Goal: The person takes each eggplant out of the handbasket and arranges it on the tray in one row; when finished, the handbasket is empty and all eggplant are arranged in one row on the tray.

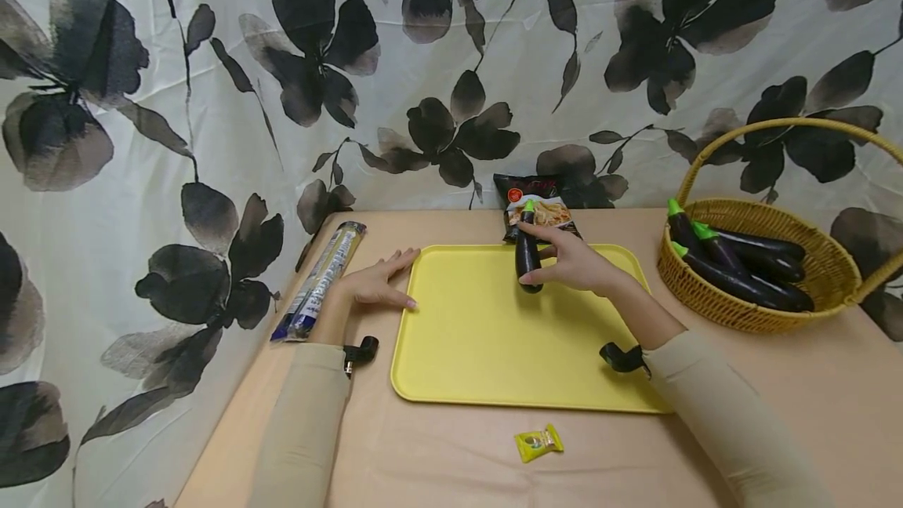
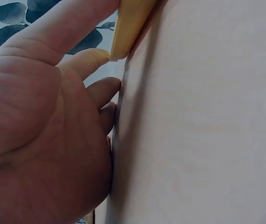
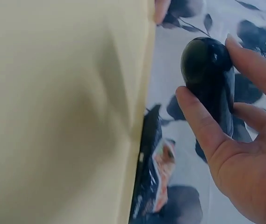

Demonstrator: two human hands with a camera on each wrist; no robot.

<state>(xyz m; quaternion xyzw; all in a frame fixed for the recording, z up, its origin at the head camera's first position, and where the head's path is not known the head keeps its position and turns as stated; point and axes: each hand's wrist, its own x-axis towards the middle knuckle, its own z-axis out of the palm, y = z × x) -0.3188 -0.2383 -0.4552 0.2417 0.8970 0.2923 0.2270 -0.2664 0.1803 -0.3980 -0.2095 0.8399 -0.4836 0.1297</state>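
My right hand (image 1: 574,261) holds a dark purple eggplant (image 1: 527,257) with a green cap between thumb and fingers, over the far part of the yellow tray (image 1: 466,367). In the right wrist view the eggplant (image 3: 210,79) is seen from its rounded bottom end, raised above the tray surface. My left hand (image 1: 377,282) lies at the tray's left edge with fingers extended, thumb and fingertips right at the rim. The left wrist view shows the palm of this hand (image 2: 44,130) beside the tray's edge (image 2: 130,28), nothing gripped in it.
A wicker basket (image 1: 762,320) with a tall handle holds several eggplants (image 1: 741,265) at the right. Behind the tray is a black snack bag (image 1: 546,206). A long blue-and-silver package (image 1: 320,281) lies left of it. Near the front sits a small yellow packet (image 1: 538,443).
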